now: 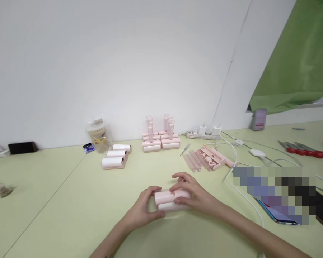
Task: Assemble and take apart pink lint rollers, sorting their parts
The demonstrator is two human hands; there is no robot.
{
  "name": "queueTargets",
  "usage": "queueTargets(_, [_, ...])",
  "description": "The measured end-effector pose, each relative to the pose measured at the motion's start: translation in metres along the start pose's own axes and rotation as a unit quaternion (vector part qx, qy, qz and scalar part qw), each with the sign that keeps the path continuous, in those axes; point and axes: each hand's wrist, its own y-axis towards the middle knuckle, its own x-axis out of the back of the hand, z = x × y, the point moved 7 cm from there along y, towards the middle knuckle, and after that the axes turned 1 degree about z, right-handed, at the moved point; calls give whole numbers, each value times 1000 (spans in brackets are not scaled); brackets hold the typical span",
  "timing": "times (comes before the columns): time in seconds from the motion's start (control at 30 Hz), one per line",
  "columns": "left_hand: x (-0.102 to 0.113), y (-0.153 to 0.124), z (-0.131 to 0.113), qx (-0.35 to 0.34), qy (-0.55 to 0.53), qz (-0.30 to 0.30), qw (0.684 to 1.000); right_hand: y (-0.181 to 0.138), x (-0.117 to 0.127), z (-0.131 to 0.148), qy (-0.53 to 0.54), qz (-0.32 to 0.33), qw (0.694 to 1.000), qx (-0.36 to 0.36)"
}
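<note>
A pink lint roller case (163,197) with a white roll along its front lies low over the near middle of the table. My left hand (144,209) grips its left end, thumb in front and fingers behind. Across the top and right end rests my right hand (192,191), its fingers bent onto the case. Part of the right end is hidden under that hand. Beyond, to the right, are loose clear pink tubes (195,160) and pink plastic parts (211,157). Several pink cases (161,143), some with upright handles, stand against the wall. White rolls (113,162) in clear covers are on the left.
A bagged cup (98,136) stands by the wall. On the right are a power strip (203,135), white cables (235,157), a phone (277,211) and red-handled tools (307,152). A dark phone (22,147) and a small clear container (0,189) are far left.
</note>
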Motion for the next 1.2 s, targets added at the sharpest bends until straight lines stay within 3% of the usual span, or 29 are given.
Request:
queueTargets(0.13, [0,0,3,7,1,1,1000,27,36,-39,-193,-19,973,-127])
queueTargets(0.23, [0,0,2,8,8,1,1000,49,55,-70,-253,-25,947,-196])
queueTargets(0.43, [0,-1,-1,8,21,6,1000,61,52,-98,-272,-4,921,-280])
queueTargets(0.53, [0,-1,-3,-5,22,4,1000,57,52,-86,-236,3,932,-276])
queueTargets(0.67, [0,-1,-5,-19,18,3,1000,46,54,-44,-145,13,966,-215])
queueTargets(0.77, [0,0,-6,-21,20,1,1000,36,42,-4,81,43,989,-119])
queueTargets(0.83, [0,0,-6,-23,24,0,999,31,33,15,262,57,961,-64])
queueTargets(0.9, [0,0,-6,-25,27,2,999,28,25,20,345,56,936,-48])
queueTargets(1.2, [-1,1,-5,-38,34,2,999,27,16,26,305,48,951,-25])
